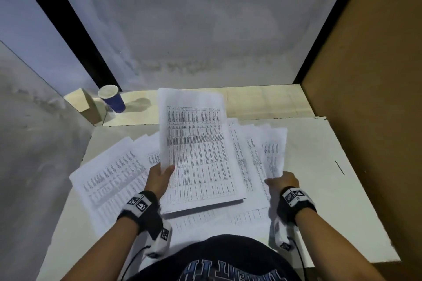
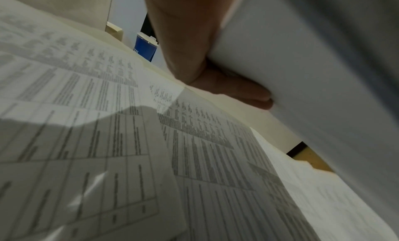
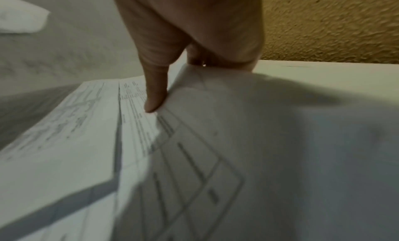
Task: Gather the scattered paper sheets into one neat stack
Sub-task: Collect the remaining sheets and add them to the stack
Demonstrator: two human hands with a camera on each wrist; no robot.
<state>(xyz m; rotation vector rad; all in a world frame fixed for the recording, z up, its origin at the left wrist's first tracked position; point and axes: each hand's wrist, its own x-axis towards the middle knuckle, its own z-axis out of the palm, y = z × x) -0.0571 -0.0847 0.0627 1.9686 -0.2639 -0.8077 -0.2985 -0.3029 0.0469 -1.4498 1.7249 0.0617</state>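
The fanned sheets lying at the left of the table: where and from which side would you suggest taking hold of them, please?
Probably by their near left edge, from the left. The fanned sheets lie flat and overlapping on the table, their edges stepped leftward, so fingers can slide under there. The left hand already grips the stack; the right hand pinches one sheet.

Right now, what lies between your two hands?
Head view: the held stack in the left hand, then loose sheets on the table, up to the right hand.

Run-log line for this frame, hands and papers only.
left hand: grips stack, lifted | right hand: pinches sheet | loose sheets: spread on table | gathering unfinished
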